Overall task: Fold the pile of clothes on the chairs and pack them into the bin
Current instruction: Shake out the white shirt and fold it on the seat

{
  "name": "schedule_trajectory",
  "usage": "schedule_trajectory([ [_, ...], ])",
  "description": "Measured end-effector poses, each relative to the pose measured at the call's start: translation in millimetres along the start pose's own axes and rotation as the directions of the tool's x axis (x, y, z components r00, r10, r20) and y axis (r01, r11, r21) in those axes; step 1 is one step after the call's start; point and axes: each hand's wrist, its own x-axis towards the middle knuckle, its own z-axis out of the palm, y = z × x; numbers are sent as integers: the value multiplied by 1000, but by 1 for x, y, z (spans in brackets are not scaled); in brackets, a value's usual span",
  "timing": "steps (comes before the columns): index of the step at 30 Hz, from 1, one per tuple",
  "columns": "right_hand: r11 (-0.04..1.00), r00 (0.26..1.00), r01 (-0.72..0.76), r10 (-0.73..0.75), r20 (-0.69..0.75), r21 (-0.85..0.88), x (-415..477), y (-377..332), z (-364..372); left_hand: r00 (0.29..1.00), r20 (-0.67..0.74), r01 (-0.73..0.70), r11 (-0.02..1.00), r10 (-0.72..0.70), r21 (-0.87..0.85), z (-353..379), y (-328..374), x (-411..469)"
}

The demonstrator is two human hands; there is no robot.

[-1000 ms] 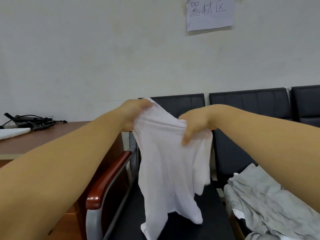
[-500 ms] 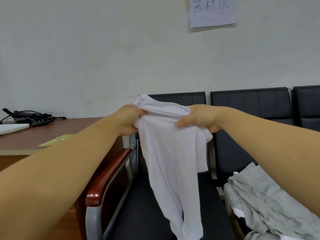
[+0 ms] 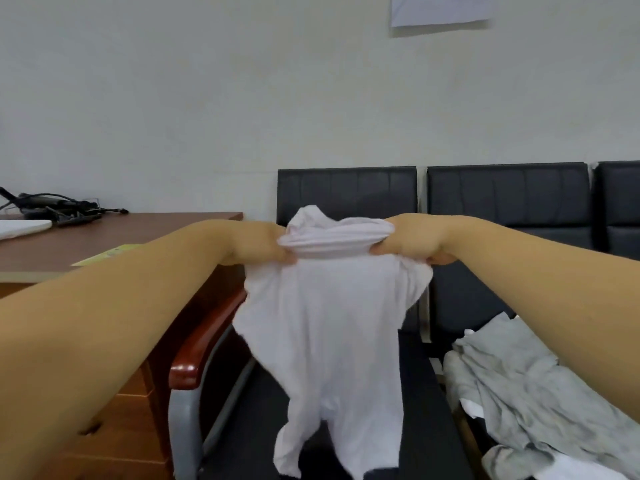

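A white shirt (image 3: 332, 327) hangs in the air in front of me, above the seat of the left black chair (image 3: 346, 192). My left hand (image 3: 258, 242) grips the bunched top edge on its left side. My right hand (image 3: 412, 242) grips the same edge on the right. The cloth between my hands is gathered into folds, and the rest droops down toward the seat. A crumpled pile of grey clothes (image 3: 533, 400) lies on the neighbouring chair at lower right. No bin is in view.
A brown wooden desk (image 3: 145, 233) stands at the left with black cables (image 3: 59, 206) and a white object (image 3: 20, 227) on it. The chair's wooden armrest (image 3: 204, 337) is beside the desk. A row of black chair backs (image 3: 505, 199) lines the wall.
My hands have moved apart and spread the shirt's top edge wider. The shirt now hangs broader and more open than before.
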Motion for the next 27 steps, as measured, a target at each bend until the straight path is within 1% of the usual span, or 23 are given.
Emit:
schedule_trajectory([
  [2,999,1000,18,-18,6,46,1,4,-1,999,1,-38,957,40,-288,-2,-16,8],
  [3,999,1000,14,-14,17,50,0,4,-1,999,-14,-48,924,46,-378,-1,-21,11],
  [4,999,999,-2,1,32,34,1,5,-1,998,-36,-58,907,48,-416,0,-27,16],
  [5,1000,999,-20,21,37,-22,3,3,-2,997,-69,-67,908,42,-413,2,-29,19],
  [7,971,998,-55,63,24,-232,11,0,-2,994,-111,-61,940,25,-336,5,-32,26],
  [8,934,997,-80,83,-7,-348,18,0,-2,995,-94,-44,966,21,-254,6,-32,30],
  [9,889,994,-108,98,-46,-446,27,1,-1,997,-73,-24,992,15,-124,7,-32,33],
  [10,842,990,-139,105,-93,-522,38,2,-1,998,-61,-9,999,12,50,7,-34,42],
  [11,797,985,-163,99,-140,-582,49,4,-1,998,-52,-5,977,16,212,7,-36,50],
  [12,753,979,-182,83,-184,-632,59,6,1,999,-44,-7,948,22,317,7,-41,61],
  [13,715,972,-195,51,-227,-671,72,8,2,998,-46,-17,929,36,369,5,-46,75],
  [15,674,950,-198,-47,-309,-711,93,13,3,994,-96,-19,926,59,377,0,-57,99],
  [16,673,930,-195,-104,-353,-713,104,16,2,986,-147,-16,930,75,366,-5,-64,112],
  [18,686,876,-193,-202,-438,-702,125,16,-5,963,-245,-17,930,114,368,-15,-70,136],
  [21,689,786,-226,-289,-546,-689,150,7,-20,917,-358,-7,902,179,431,-36,-69,164],
  [23,679,732,-231,-350,-584,-697,160,1,-27,874,-426,10,869,232,495,-47,-65,173],
  [25,656,684,-229,-418,-598,-720,161,3,-28,835,-462,3,838,298,546,-48,-61,173],
  [27,634,660,-230,-456,-597,-738,154,13,-20,810,-478,-13,826,340,564,-39,-61,167],
])
